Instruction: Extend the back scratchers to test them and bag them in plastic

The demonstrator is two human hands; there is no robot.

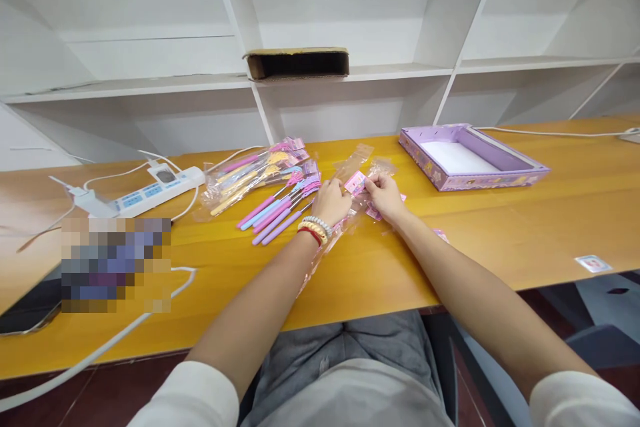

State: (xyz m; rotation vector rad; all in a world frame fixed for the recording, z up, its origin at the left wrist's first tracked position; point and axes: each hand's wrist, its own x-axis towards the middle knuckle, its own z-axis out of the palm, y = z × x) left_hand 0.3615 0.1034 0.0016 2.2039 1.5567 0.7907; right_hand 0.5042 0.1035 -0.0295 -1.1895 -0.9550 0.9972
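A small pink printed card (355,183) is held between my hands above the table. My left hand (331,202), with beaded bracelets and a red band at the wrist, is closed at the card's left side, its fingertips partly hidden. My right hand (384,196) pinches the card's right edge. Clear plastic sleeves (354,160) lie behind and beneath both hands, with more pink cards (373,211) among them. Left of my left hand lie several loose sticks (280,215) with pink, blue and purple handles, metal rods and shaped heads.
Similar sticks in clear wrapping (250,173) lie farther back. A purple open box (465,159) stands at the back right. On the left are a white power strip (150,192), cables and a phone (33,300). A cardboard box (299,64) sits on the white shelf (400,72).
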